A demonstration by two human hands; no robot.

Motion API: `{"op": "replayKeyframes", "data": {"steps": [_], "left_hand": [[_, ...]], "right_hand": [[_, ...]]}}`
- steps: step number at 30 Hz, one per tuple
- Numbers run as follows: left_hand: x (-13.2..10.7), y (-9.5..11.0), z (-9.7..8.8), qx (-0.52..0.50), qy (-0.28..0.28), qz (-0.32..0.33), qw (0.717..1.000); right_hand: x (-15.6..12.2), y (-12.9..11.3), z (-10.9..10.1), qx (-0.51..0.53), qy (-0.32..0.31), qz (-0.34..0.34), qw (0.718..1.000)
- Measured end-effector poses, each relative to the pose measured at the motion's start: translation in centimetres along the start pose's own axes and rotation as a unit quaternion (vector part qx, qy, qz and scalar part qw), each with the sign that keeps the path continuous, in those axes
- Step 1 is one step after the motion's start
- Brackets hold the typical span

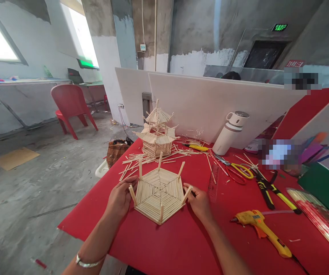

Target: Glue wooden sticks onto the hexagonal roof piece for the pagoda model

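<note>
A hexagonal base of thin wooden sticks [153,196], laid in rings, is level just above or on the red tabletop; I cannot tell which. Short upright stick posts [140,169] stand at its corners, some leaning outward. My left hand [122,195] grips its left edge beside a corner post, fingers partly hidden. On the opposite edge, my right hand [198,201] has its fingers closed near another post. Behind the base stands a small pagoda model [157,133] of the same sticks, with loose sticks [131,160] scattered around its foot.
Right of the base lie a clear ruler [213,183], yellow-handled scissors [239,168], pliers [276,191] and a yellow glue gun [263,227]. A yellow utility knife [198,147] and a white bottle [229,133] stand farther back. Bundled sticks [319,214] lie at the right edge.
</note>
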State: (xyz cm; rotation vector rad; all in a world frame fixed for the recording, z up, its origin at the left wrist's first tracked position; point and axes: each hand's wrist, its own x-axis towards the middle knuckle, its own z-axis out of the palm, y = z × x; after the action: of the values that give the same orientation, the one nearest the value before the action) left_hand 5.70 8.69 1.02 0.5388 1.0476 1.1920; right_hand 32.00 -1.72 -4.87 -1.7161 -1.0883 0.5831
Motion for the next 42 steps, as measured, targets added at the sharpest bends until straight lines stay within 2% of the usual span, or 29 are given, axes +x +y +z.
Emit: {"op": "replayKeyframes", "data": {"steps": [12, 25, 33, 38, 42], "left_hand": [[-0.4, 0.0, 0.1, 0.039, 0.01, 0.012, 0.999], [-0.8, 0.0, -0.2, 0.051, -0.003, 0.016, 0.999], [-1.6, 0.2, -0.9, 0.078, -0.011, 0.008, 0.997], [-0.8, 1.2, -1.2, 0.121, -0.038, 0.007, 0.992], [0.9, 2.9, -0.8, 0.195, -0.071, 0.029, 0.978]], "right_hand": [[-0.3, -1.0, -0.4, -0.02, -0.01, 0.005, 1.0], [-0.2, -0.4, -0.3, 0.004, -0.013, 0.001, 1.0], [-0.2, -0.5, -0.4, -0.004, -0.019, 0.014, 1.0], [0.1, -0.4, -0.6, 0.008, -0.047, 0.031, 0.998], [1.5, -1.0, -1.1, -0.021, -0.057, 0.033, 0.998]]}}
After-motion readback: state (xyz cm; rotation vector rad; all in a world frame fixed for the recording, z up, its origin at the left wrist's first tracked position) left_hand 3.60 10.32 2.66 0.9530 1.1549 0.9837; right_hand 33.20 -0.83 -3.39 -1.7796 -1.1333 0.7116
